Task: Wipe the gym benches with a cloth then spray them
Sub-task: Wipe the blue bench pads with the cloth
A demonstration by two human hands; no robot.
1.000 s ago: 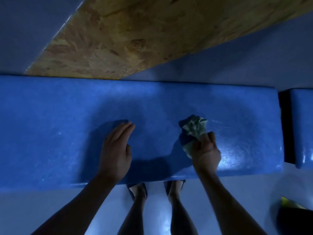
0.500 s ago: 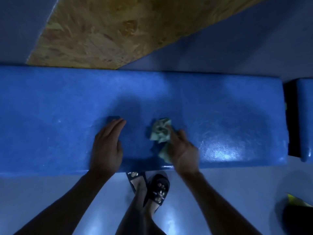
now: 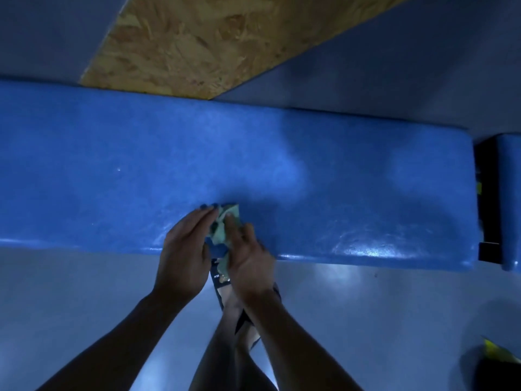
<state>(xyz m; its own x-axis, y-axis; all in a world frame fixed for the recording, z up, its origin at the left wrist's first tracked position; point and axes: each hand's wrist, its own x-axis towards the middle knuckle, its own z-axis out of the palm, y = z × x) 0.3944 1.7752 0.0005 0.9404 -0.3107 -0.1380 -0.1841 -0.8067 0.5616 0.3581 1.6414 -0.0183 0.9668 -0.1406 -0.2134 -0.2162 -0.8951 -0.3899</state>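
Two hands meet over a cloth at the near edge of a blue gym bench.

The right hand [image 3: 248,266] presses the crumpled cloth [image 3: 224,230] onto the bench [image 3: 338,179], fingers curled over it. The left hand [image 3: 183,255] lies flat just beside it, fingers straight and together, tips touching the cloth. A sandalled foot [image 3: 222,277] shows on the grey floor [image 3: 84,292] below; a second bench [image 3: 510,193] sits at far right.

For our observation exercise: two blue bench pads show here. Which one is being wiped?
The long bench pad spanning the frame: the right hand holds the cloth on its near edge. The other pad shows only at the right border, untouched.
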